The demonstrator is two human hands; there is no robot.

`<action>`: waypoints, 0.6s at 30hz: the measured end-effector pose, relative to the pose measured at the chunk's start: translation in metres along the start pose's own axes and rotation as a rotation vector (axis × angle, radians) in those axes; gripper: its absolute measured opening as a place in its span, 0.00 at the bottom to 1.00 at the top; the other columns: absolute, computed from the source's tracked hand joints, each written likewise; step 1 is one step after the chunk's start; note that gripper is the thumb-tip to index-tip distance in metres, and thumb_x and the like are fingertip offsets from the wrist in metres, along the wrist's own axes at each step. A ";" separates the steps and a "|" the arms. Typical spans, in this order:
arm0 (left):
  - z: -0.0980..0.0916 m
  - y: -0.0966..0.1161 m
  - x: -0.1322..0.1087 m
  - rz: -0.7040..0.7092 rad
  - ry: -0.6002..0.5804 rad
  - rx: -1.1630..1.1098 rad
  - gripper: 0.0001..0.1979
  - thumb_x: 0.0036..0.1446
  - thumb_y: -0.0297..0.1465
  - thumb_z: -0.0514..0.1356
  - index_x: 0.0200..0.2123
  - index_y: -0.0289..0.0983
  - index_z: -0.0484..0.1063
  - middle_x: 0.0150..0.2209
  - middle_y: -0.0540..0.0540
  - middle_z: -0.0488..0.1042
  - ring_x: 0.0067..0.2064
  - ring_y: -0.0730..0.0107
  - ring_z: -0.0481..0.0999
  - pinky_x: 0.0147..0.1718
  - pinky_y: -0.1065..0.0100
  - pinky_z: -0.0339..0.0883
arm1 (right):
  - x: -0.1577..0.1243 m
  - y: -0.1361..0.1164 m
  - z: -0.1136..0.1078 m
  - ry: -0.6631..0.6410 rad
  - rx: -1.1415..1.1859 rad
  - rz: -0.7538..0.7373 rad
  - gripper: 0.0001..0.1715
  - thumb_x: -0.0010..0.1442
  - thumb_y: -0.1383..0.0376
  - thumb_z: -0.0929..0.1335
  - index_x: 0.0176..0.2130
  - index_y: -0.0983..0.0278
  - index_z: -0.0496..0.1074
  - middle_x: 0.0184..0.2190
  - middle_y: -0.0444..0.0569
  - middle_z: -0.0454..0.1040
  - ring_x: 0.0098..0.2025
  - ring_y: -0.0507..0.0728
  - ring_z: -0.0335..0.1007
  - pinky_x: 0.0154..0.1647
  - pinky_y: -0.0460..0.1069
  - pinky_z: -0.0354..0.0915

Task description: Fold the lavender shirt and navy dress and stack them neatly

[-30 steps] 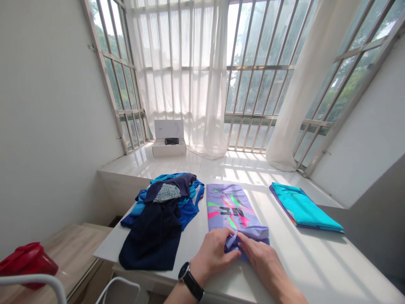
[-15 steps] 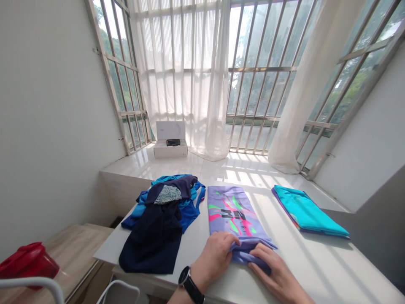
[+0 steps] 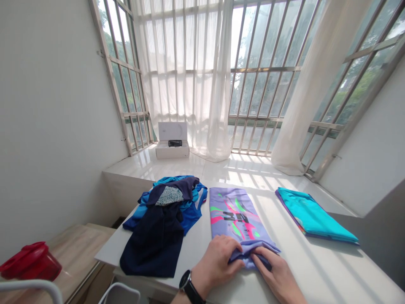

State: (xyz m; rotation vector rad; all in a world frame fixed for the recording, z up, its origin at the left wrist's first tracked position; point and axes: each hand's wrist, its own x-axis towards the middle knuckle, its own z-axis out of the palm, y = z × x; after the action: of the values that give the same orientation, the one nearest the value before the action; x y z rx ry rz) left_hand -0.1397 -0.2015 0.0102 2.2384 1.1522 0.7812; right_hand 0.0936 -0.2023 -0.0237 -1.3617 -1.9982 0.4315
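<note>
A lilac shirt with a pink, green and black print (image 3: 236, 215) lies flat on the white table (image 3: 319, 270), its near end turned over in a loose fold (image 3: 249, 253). My left hand (image 3: 217, 266), with a black watch (image 3: 187, 281) on the wrist, pinches that fold from the left. My right hand (image 3: 276, 276) grips its right side. A heap of blue and navy garments (image 3: 161, 223) lies just left of my left hand, and a folded teal garment (image 3: 314, 217) lies to the right.
A red plastic container (image 3: 31, 261) sits on a wooden surface (image 3: 82, 240) at lower left. White chair backs (image 3: 120, 293) stand below the table edge. Beyond the table, an open white box (image 3: 172, 141) rests on a glossy white ledge before curtained, barred windows.
Both hands have drawn the folded end of the lilac shirt toward me, so more of the printed front shows. The whole view has also shifted slightly.
</note>
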 end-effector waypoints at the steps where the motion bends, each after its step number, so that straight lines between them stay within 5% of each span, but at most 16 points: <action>1: 0.001 0.000 0.000 0.001 -0.001 -0.005 0.15 0.57 0.34 0.71 0.46 0.41 0.75 0.47 0.47 0.80 0.48 0.58 0.77 0.49 0.63 0.62 | -0.002 0.000 0.000 0.012 -0.025 0.004 0.13 0.66 0.56 0.67 0.37 0.57 0.80 0.34 0.48 0.83 0.35 0.61 0.81 0.38 0.53 0.77; 10: 0.007 -0.008 0.000 0.028 0.002 -0.002 0.12 0.58 0.27 0.69 0.45 0.41 0.76 0.45 0.47 0.80 0.47 0.60 0.77 0.49 0.63 0.61 | -0.016 0.009 0.010 0.276 -0.290 -0.028 0.13 0.66 0.55 0.66 0.45 0.58 0.74 0.34 0.49 0.80 0.34 0.62 0.78 0.35 0.55 0.74; 15: 0.004 -0.005 0.000 0.084 -0.046 0.030 0.13 0.58 0.23 0.67 0.45 0.42 0.76 0.45 0.48 0.80 0.48 0.60 0.77 0.49 0.63 0.61 | -0.015 0.012 0.010 0.472 -0.575 -0.170 0.22 0.66 0.58 0.63 0.56 0.63 0.70 0.53 0.64 0.74 0.55 0.74 0.70 0.51 0.66 0.67; 18: 0.002 -0.005 -0.001 0.115 -0.071 0.042 0.12 0.58 0.26 0.68 0.45 0.42 0.76 0.46 0.48 0.80 0.49 0.61 0.77 0.50 0.63 0.61 | -0.014 0.019 0.006 0.448 -0.634 -0.266 0.22 0.63 0.67 0.62 0.56 0.60 0.71 0.54 0.59 0.75 0.58 0.73 0.69 0.54 0.66 0.63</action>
State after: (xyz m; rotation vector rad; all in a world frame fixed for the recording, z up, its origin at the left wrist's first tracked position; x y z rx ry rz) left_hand -0.1414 -0.2003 0.0050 2.3650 1.0235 0.7216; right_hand 0.1056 -0.2068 -0.0443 -1.3547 -1.9516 -0.6301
